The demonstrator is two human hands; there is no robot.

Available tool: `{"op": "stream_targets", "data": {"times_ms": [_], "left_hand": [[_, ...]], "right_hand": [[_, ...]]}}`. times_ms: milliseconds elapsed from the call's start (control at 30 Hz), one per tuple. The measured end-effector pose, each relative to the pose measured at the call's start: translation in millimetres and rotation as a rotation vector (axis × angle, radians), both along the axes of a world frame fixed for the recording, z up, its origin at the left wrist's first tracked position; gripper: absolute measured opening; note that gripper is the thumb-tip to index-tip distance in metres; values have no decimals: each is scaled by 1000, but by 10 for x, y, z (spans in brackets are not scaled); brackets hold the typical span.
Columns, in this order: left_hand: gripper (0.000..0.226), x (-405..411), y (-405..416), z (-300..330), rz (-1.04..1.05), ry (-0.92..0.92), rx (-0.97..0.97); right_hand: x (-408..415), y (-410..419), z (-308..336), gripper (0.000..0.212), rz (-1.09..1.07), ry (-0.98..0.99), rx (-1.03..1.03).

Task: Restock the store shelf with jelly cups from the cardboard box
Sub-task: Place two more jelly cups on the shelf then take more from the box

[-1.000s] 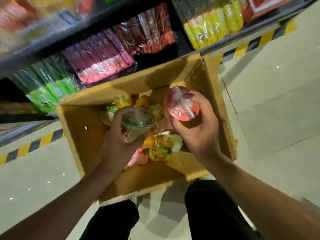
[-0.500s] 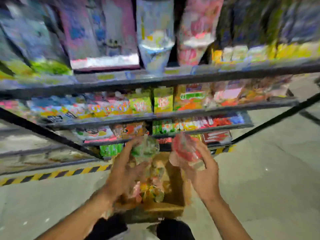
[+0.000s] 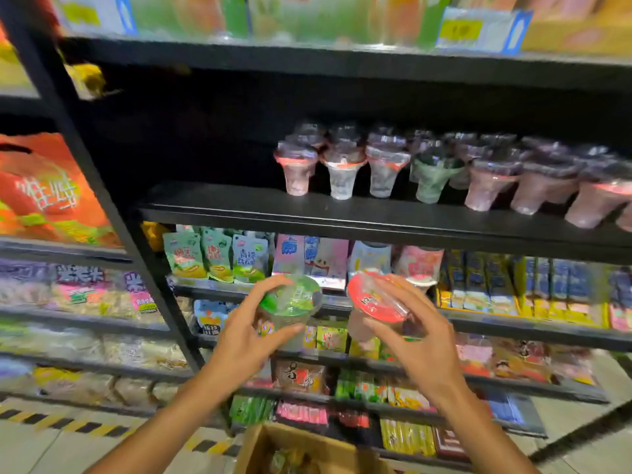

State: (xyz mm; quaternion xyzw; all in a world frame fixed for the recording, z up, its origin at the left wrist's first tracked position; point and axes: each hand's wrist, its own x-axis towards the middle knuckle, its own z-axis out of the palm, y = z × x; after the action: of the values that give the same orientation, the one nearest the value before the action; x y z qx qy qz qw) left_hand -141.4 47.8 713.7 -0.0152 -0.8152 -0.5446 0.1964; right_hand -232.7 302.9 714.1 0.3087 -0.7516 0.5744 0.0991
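Black store shelving (image 3: pixel 342 213) fills the view, tier above tier, with a pale tiled floor (image 3: pixel 30 449) below it. Both hands are raised in front of the lower tiers, each holding one jelly cup. The left hand (image 3: pixel 239 340) grips a green jelly cup (image 3: pixel 290 302), thumb curled under its body and fingers arched over the rim, so that the green lid tilts toward the camera. The right hand (image 3: pixel 420 343) holds a red jelly cup (image 3: pixel 376 306) just beside it, fingers wrapped over the clear dome and side, the red lid tilted up and to the left. The two cups are near each other but apart.

Above them, on the middle shelf, a row of jelly cups (image 3: pixel 437 172) stands upright along the right part of the board, mostly pink and red with one green among them; the left part of that board is bare and dark. Below that shelf hang green, pink and white snack pouches (image 3: pixel 219 258), and lower tiers carry blurred coloured packets. At the bottom edge the cardboard box (image 3: pixel 301 449) sits open on the floor, with wrapped items dimly visible inside. A yellow and black striped strip (image 3: pixel 68 424) runs along the base of the shelving at left. A large orange bag (image 3: pixel 44 193) lies on the neighbouring rack at far left.
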Motion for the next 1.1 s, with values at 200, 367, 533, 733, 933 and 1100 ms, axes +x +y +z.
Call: {"op": "stream_targets", "data": {"times_ms": [200,367,533,733,933,1100], "left_hand": [[58,-136,-310,577,39,106,-90],[62,-466,-693,791,-78,129,-68],[61,-866,-896,906,-211,154,-48],[61,-1391,-582,1056,-351,208,-88],[62,-1751,115,1146,-337,284,-57],[60,-1996,536,1005,-276,284,-51]], "right_hand": [[-259,-386,522,56,71,42,-19],[-378,-663,688,55,-22,57,-65],[-458,-824,765,53,-157,51,-68],[-613,-525,928,53,-302,120,-47],[-1005,87,1064,56,-364,182,-12],[-1366,329,1024,56,-297,168,-4]]}}
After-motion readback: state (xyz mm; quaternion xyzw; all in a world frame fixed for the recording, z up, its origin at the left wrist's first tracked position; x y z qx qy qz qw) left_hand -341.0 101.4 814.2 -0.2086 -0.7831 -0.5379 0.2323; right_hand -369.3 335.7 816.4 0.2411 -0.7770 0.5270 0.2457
